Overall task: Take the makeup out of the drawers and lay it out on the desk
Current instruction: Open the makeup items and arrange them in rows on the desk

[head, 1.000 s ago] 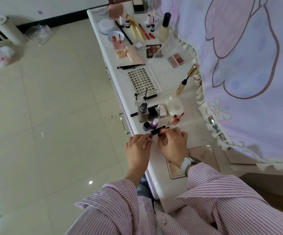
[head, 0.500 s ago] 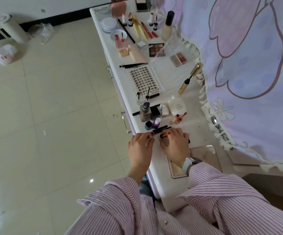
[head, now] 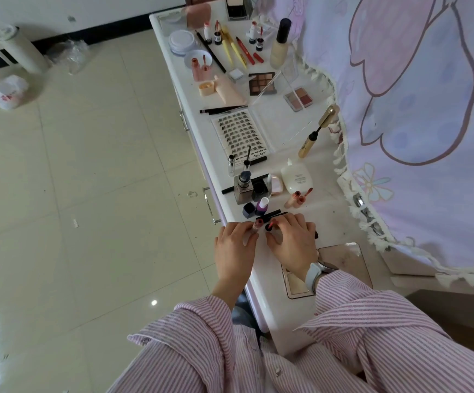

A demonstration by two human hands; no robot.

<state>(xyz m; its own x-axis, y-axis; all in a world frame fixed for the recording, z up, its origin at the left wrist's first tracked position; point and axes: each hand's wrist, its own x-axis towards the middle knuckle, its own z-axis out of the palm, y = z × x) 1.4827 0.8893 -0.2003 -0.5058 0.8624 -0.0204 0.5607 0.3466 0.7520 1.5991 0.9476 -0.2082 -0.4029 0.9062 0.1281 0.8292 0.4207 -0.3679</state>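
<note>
Head view: my two hands met at the near edge of the desk (head: pixel 261 293), working one lip product.
Left hand (head: pixel 234 246): I had it curled round a lip gloss tube (head: pixel 256 226), its open neck turned toward my other hand so the wand could come away cleanly.
Right hand (head: pixel 293 241): fingers bent, pinching the black cap with its wand (head: pixel 269 224) just beside the tube; I judged I was opening it to lay both parts out like the pairs further up.
Nearest makeup: a purple bottle (head: pixel 261 206) and a dark cap (head: pixel 248 209) stood just beyond my fingers.
Beyond: the lash tray (head: pixel 240 134), gold mascara (head: pixel 316 131) and eyeshadow palette (head: pixel 261 84) lay spread along the desk, each apart so it could be seen.
Drawers: only a handle (head: pixel 210 205) showed on the desk's front; I could not tell whether any drawer was open.
</note>
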